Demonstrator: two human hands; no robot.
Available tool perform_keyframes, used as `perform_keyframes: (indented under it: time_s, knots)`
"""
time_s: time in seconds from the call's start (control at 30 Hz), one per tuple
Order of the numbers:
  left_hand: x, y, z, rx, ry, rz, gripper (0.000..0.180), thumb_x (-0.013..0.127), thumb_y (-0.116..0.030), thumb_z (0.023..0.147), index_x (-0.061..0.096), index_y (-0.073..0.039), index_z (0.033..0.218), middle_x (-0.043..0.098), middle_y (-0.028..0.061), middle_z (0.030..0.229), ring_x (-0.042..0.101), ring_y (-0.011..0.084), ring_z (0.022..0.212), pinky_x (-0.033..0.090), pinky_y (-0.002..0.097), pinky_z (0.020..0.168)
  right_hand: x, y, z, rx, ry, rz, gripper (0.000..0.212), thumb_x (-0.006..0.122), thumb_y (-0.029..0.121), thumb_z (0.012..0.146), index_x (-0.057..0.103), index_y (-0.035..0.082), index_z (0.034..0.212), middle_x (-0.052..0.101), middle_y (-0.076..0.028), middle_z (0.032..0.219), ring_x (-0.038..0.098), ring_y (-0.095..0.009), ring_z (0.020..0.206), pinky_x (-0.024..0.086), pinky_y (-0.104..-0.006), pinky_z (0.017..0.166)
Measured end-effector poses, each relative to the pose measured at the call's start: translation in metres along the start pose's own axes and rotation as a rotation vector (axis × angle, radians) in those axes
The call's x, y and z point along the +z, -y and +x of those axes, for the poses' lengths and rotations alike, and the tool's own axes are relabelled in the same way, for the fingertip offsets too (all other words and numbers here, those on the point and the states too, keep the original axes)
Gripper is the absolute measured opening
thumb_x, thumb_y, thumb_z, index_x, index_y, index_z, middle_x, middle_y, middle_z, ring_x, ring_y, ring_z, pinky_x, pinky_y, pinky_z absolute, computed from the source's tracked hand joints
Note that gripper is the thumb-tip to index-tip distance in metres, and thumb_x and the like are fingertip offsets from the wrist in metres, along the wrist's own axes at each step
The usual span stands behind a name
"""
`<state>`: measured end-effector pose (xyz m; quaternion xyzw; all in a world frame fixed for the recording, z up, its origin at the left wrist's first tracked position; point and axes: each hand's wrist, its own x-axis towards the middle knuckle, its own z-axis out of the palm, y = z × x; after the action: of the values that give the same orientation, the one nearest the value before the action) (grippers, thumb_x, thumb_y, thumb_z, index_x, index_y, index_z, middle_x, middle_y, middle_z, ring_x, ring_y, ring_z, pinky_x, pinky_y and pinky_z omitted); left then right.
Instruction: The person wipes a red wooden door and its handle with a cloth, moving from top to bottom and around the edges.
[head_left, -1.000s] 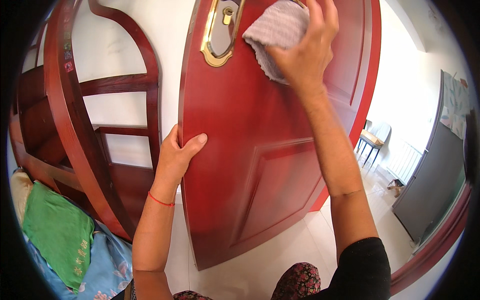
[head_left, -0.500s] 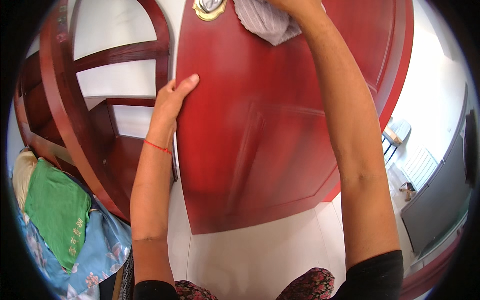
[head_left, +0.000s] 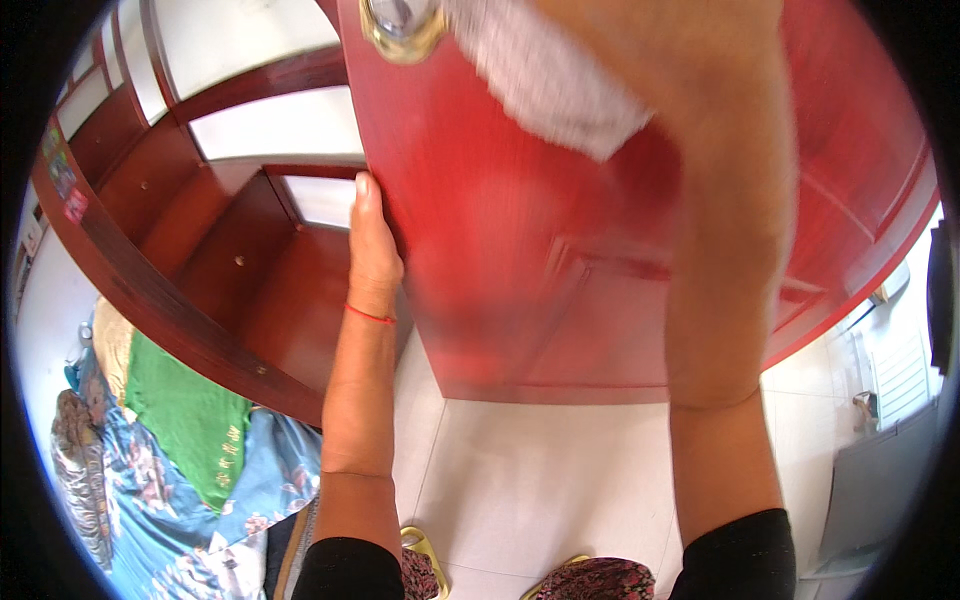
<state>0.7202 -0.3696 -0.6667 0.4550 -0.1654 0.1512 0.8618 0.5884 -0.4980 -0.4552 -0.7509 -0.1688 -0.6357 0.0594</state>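
Note:
A red panelled door [head_left: 480, 230] stands in front of me. My left hand [head_left: 376, 240] holds its left edge, with the thumb pointing up along it; its other fingers are hidden. Near the top, my right hand [head_left: 640, 45] presses a pale striped cloth [head_left: 550, 85] to the door's face. Motion smears this hand, and its fingertips lie out of view. Just left of the cloth is a door handle plate [head_left: 405, 35] in gold and silver, cut off by the upper rim.
A dark red wooden cabinet [head_left: 270, 290] with shelves stands open to the left. Below it lie a green cloth [head_left: 190, 410] and blue flowered fabric [head_left: 150, 520]. Pale floor tiles [head_left: 540, 470] spread under the door. A grey panel [head_left: 875, 490] stands at the right.
The view has shifted, and the door appears swung round. My right hand and the cloth sit lower and further right. My left thumb has moved from the door's face to its edge.

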Motion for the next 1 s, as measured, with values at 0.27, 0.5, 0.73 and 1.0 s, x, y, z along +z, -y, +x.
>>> perform_keyframes:
  time_s: [0.27, 0.5, 0.73, 1.0]
  knots:
    - [-0.002, -0.010, 0.031, -0.350, -0.060, 0.112, 0.044, 0.037, -0.034, 0.098, 0.056, 0.000, 0.119, 0.058, 0.0058, 0.116, 0.054, 0.0172, 0.105, 0.040, 0.0313, 0.095, -0.005, 0.001, 0.046, 0.310, 0.334, 0.151, 0.082, 0.081, 0.011, 0.052, 0.045, 0.010, 0.125, 0.043, -0.015, 0.122, 0.055, -0.035, 0.095, 0.046, -0.0439, 0.079]
    - [0.043, -0.133, 0.061, -0.611, 0.033, -0.339, 0.077, 0.020, -0.064, 0.091, 0.043, -0.004, 0.135, 0.047, 0.0089, 0.138, 0.042, 0.0233, 0.126, 0.028, 0.0385, 0.105, -0.067, 0.010, 0.088, 0.326, 0.724, 0.097, 0.081, 0.079, 0.017, 0.058, 0.041, 0.009, 0.130, 0.040, -0.016, 0.127, 0.056, -0.034, 0.091, 0.047, -0.0437, 0.073]
    - [0.176, -0.319, 0.119, -0.294, 0.207, -0.122, 0.063, 0.024, -0.051, 0.098, 0.048, -0.001, 0.129, 0.054, 0.0105, 0.127, 0.044, 0.0216, 0.122, 0.029, 0.0362, 0.106, -0.125, 0.040, 0.127, 0.426, 1.073, 0.002, 0.088, 0.076, 0.020, 0.064, 0.030, 0.006, 0.138, 0.031, -0.023, 0.140, 0.053, -0.036, 0.103, 0.046, -0.0436, 0.087]
    - [0.180, -0.348, 0.059, -0.166, 0.026, 0.236, 0.047, 0.032, -0.035, 0.099, 0.050, 0.003, 0.120, 0.058, 0.0162, 0.114, 0.053, 0.0253, 0.106, 0.039, 0.0341, 0.093, -0.174, 0.062, 0.162, 0.607, 1.335, 0.144, 0.088, 0.074, 0.019, 0.062, 0.031, 0.005, 0.137, 0.023, -0.024, 0.146, 0.036, -0.040, 0.129, 0.038, -0.0459, 0.100]
